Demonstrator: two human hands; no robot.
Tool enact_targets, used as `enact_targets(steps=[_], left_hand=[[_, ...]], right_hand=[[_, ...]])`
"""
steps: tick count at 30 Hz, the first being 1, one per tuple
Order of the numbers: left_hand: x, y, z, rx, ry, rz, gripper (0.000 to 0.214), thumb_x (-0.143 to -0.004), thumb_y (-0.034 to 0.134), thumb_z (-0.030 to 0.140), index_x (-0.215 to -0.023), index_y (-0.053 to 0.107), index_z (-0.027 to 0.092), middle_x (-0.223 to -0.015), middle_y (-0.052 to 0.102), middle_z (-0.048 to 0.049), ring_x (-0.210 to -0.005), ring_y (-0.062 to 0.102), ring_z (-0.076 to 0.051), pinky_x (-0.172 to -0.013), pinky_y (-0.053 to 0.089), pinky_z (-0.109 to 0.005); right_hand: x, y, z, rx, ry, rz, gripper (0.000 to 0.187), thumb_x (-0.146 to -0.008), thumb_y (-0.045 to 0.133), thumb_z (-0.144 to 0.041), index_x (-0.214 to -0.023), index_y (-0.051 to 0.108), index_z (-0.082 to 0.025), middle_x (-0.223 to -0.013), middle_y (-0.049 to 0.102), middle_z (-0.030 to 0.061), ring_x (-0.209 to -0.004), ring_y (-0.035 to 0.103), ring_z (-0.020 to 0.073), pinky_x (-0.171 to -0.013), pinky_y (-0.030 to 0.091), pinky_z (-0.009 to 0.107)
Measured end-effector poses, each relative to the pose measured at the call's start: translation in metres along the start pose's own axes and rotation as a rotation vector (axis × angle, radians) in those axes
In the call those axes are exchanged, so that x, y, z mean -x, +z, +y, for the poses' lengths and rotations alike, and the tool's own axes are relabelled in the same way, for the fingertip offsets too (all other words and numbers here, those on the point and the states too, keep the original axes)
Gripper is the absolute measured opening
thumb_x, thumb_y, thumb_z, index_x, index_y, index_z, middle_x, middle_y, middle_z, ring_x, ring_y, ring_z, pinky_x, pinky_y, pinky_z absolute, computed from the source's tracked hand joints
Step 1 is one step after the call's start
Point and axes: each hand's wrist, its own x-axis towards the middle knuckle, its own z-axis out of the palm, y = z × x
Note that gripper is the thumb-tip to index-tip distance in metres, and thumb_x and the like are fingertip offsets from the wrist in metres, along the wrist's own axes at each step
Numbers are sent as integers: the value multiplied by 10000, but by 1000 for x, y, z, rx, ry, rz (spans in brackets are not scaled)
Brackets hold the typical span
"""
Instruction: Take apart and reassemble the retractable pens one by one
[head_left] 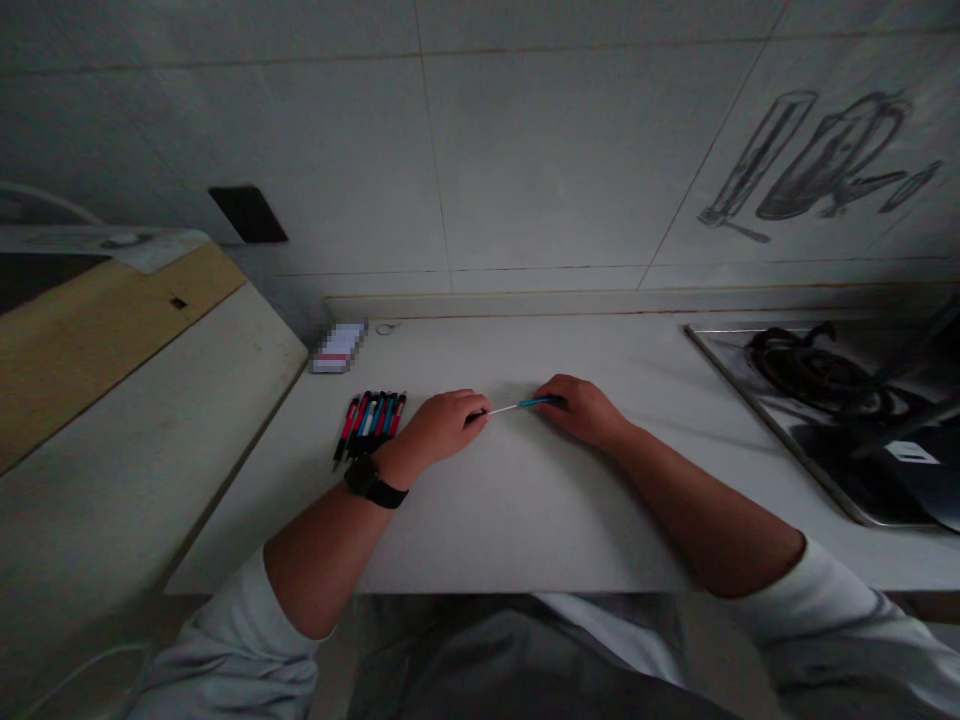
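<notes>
Two grips, left hand (444, 424) and right hand (586, 408), clamp pen parts (535, 401), seemingly joining or parting them; next likely needs straight alignment.

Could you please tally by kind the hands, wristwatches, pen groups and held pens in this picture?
Hands: 2, left hand and right hand
Wristwatch: 1
Pen group: 1, its pens too overlapped to count
Held pen: 1
Total: 5

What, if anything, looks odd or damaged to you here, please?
The pen between the left hand and right hand looks odd: a thin pale rod shows between its dark and blue parts, as if pulled apart.
</notes>
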Motion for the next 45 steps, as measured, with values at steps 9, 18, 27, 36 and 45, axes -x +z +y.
enact_targets(steps=[9,18,27,36,45], left_hand=[[1,-1,-1,-12,-34,19,120,-962,586,229,-894,685,214,-852,682,-31,-767,610,-181,-697,452,-296],[1,-2,0,-16,-50,2,126,-959,582,238,-886,683,214,-852,689,-29,-742,603,-177,-673,427,-299],[0,-6,5,-20,-65,-30,122,-957,589,228,-881,682,205,-851,694,-31,-741,598,-177,-676,415,-298],[0,-5,7,-40,-65,-69,134,-968,572,238,-889,673,200,-869,697,-31,-750,589,-170,-678,378,-299],[0,-5,7,-27,-67,-78,131,-965,576,230,-882,671,193,-849,687,-29,-753,588,-170,-678,365,-296]], right_hand=[[1,-10,40,88,109,63,180,-932,668,-329,-1030,798,-252,-972,742,69,-867,671,210,-804,513,311],[4,-28,49,92,172,53,291,-904,584,-197,-1111,781,-250,-1057,763,70,-931,690,236,-854,509,337],[4,-34,35,166,137,66,231,-891,569,-172,-1007,766,-205,-995,703,95,-856,658,220,-830,497,331],[5,-31,21,302,25,88,276,-876,548,-115,-1024,772,-180,-1075,670,111,-885,666,206,-876,533,322],[4,-33,15,270,33,111,269,-873,554,-113,-1005,781,-171,-1068,681,114,-875,675,204,-873,543,325]])
